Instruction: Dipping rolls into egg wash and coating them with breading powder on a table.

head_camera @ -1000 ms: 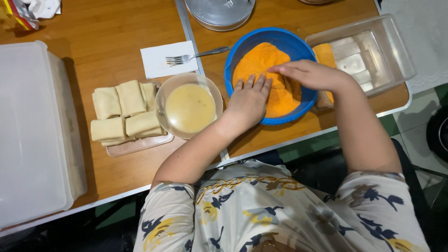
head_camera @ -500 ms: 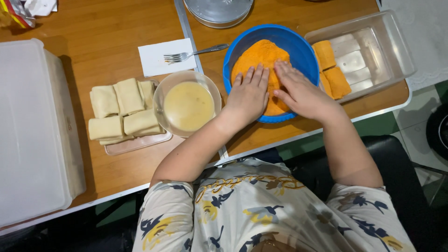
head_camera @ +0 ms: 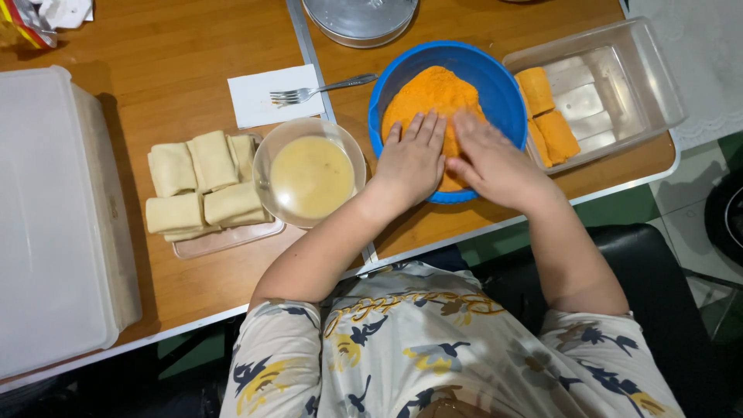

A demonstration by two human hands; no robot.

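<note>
A large translucent lidded bin (head_camera: 54,224) sits at the far left of the wooden table (head_camera: 178,70); beside it, pale folded rolls (head_camera: 203,190) crowd a small tray, just left of a glass bowl of yellow batter (head_camera: 309,174); a fork (head_camera: 317,89) rests on a white napkin (head_camera: 267,93) behind; the left hand (head_camera: 410,159) and right hand (head_camera: 491,162) lie flat, fingers spread, grasping nothing, pressing side by side into orange breadcrumbs (head_camera: 429,97) in the blue bowl (head_camera: 495,77); crumbed rolls (head_camera: 546,116) line the clear container (head_camera: 642,85) at right.
</note>
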